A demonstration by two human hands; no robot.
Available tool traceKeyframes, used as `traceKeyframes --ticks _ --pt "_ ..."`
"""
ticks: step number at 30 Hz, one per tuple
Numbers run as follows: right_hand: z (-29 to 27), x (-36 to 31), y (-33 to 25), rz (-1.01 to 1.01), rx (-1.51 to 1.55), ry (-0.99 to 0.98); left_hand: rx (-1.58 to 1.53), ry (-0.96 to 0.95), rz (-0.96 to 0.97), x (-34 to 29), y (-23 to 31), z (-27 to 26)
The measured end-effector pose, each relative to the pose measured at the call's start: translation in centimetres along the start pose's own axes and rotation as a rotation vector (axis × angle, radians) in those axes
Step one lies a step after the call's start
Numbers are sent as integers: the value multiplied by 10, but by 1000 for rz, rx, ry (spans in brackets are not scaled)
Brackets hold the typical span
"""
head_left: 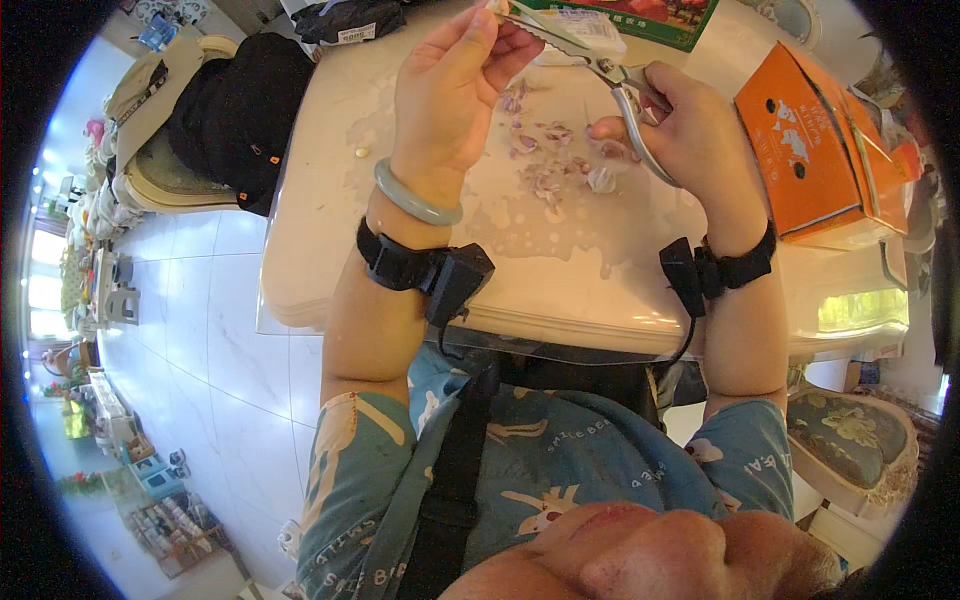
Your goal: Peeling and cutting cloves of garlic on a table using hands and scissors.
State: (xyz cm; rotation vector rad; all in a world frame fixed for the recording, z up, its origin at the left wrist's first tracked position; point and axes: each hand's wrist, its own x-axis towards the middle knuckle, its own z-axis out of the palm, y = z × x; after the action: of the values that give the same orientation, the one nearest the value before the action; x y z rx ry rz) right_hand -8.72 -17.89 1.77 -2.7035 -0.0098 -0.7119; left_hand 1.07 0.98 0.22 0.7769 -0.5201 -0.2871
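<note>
My right hand point(690, 135) is closed round the handles of a pair of kitchen scissors point(632, 110), whose blades are parted and point to the upper left. At the top edge, my left hand point(455, 85) pinches a small pale garlic clove point(497, 6) beside the blade tips; fingers and the picture's edge partly hide it. Below the scissors, purplish garlic skins point(545, 180) lie scattered on the table point(440, 280). Among them sits a white garlic piece point(601, 180). A small peeled clove point(361, 152) rests apart from them, left of my left wrist.
An orange cardboard box point(805, 150) stands right of my right hand. A white package point(585, 35) and a green-edged box point(655, 20) lie at the far side. A black packet point(350, 20) is at the far left, near a chair with black cloth point(240, 120). Wet patches mark the tabletop.
</note>
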Motion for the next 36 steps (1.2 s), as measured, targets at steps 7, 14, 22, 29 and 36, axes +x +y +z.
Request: traceKeyframes --ticks 7,14,22,29,36 --pt "-3 0 -5 72 59 -97 55 -6 25 0 1 -2" --pt "10 0 16 73 334 -275 73 -5 34 5 -3 -11" --pt "9 -3 0 252 1205 -201 355 -228 5 -7 -20 7" --pt "22 0 2 279 1457 -141 368 -267 -49 -14 -26 16" --pt "24 2 -3 248 1463 -83 813 -235 294 -8 -20 14"
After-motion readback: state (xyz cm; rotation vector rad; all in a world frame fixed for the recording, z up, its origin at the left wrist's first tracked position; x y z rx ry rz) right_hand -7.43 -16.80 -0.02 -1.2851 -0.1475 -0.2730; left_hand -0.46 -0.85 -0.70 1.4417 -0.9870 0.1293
